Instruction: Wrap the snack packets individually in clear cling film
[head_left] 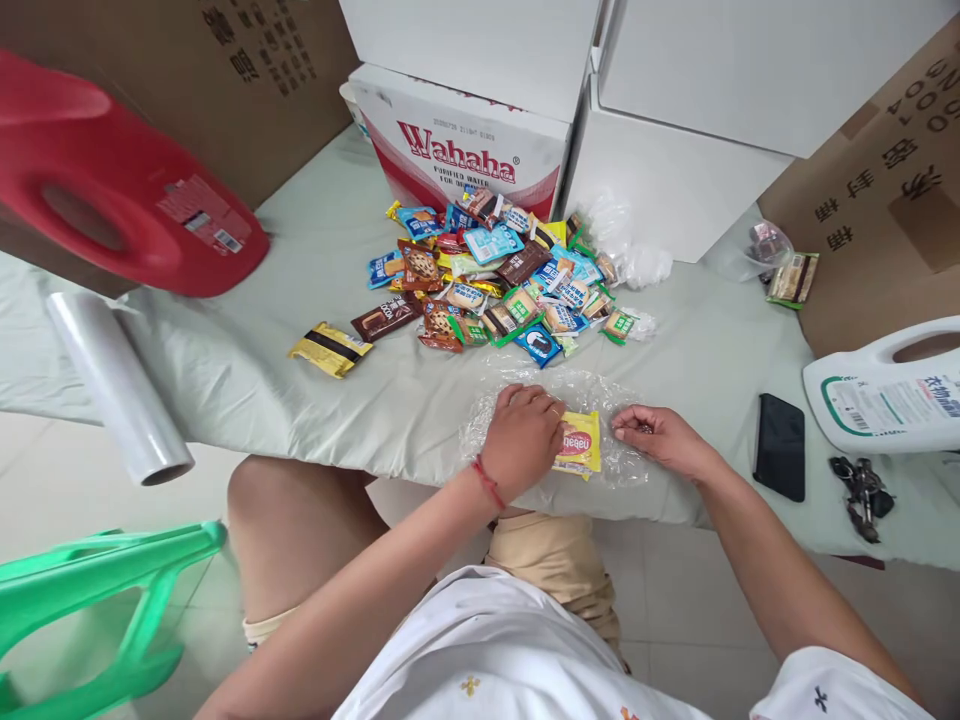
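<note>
A yellow snack packet (579,442) with a red oval label lies at the table's front edge on a crumpled sheet of clear plastic film (630,468). My left hand (525,435), with a red string on the wrist, rests palm down over the packet's left part, fingers extended. That side of the packet is hidden under it. To the right, my right hand (656,437) is closed in a pinch on the film's right edge, apart from the packet. Just beyond both hands spreads a heap of small wrapped snacks (499,270).
Left stand a red jug (142,190) and a roll of film (120,390). Behind the heap is a Wahaha carton (465,145). A phone (780,447), keys (862,495) and a white bottle (885,390) lie right. A green stool (150,600) stands below left.
</note>
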